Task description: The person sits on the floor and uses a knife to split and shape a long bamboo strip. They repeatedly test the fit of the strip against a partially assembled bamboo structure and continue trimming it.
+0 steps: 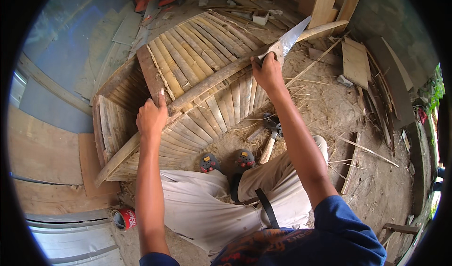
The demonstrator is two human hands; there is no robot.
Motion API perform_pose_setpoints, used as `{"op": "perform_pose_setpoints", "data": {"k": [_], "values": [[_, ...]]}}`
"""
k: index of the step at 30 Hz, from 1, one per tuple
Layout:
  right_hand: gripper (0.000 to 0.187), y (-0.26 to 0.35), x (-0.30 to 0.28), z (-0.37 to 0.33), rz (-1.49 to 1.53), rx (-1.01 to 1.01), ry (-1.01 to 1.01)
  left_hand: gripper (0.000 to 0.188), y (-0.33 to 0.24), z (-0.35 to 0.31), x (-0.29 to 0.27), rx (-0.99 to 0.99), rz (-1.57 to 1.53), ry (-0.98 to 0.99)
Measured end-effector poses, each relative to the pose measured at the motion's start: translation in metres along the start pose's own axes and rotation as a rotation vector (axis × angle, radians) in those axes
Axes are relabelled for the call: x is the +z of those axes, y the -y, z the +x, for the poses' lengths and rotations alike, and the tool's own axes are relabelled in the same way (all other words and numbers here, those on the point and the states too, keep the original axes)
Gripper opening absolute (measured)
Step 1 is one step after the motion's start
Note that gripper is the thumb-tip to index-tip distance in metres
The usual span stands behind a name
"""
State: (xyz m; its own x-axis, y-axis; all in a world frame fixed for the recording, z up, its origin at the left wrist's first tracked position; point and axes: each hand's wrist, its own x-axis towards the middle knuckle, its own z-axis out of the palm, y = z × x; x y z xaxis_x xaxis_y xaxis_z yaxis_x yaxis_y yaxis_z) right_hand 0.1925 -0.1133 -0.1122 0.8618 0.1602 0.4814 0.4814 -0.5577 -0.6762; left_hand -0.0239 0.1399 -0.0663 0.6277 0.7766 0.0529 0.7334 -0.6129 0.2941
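Note:
A long wooden pole (214, 80) runs diagonally across the slatted bamboo structure (188, 49), which has slats on its top and front side. My left hand (153, 115) is closed on the frame where a brown plank (151, 71) meets this pole, with the thumb lying up along the plank. Farther right, my right hand (269, 73) grips the handle of a handsaw (294, 35). Its toothed blade points up and away to the right, over the pole's far part. Whether the teeth touch the wood, I cannot tell.
A hammer (269, 146) lies on the dirt floor near my shoes (209, 162). Beside the panels at left is a red can (125, 219). Scrap boards (356, 61) lean at right, and thin strips and shavings litter the ground. Upright boards (325, 5) stand at the back.

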Motion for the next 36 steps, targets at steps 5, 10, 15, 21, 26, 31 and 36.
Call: {"op": "perform_pose_setpoints", "data": {"k": [5,10,15,21,26,31,36], "values": [[0.041,0.006,0.005,0.005,-0.054,-0.028,0.036,0.065,-0.002,0.002,0.001,0.001,-0.052,-0.115],[0.041,0.007,0.007,0.016,-0.021,-0.010,0.016,0.055,0.004,0.012,0.005,-0.021,-0.134,-0.264],[0.043,0.012,0.011,0.024,-0.089,-0.050,0.069,0.056,0.005,0.032,0.007,-0.078,-0.162,-0.249],[0.043,0.017,0.016,0.033,-0.155,-0.060,0.183,0.062,0.007,0.050,0.007,-0.141,-0.163,-0.181],[0.044,0.016,0.018,0.033,-0.184,-0.090,0.123,0.069,0.004,0.059,0.007,-0.195,-0.083,-0.135],[0.044,0.027,-0.006,0.014,0.038,0.058,0.016,0.071,0.006,0.058,0.009,-0.220,-0.079,-0.125],[0.030,0.063,-0.034,-0.065,0.658,-0.071,-0.099,0.074,0.010,0.056,0.009,-0.201,-0.072,-0.066]]}}
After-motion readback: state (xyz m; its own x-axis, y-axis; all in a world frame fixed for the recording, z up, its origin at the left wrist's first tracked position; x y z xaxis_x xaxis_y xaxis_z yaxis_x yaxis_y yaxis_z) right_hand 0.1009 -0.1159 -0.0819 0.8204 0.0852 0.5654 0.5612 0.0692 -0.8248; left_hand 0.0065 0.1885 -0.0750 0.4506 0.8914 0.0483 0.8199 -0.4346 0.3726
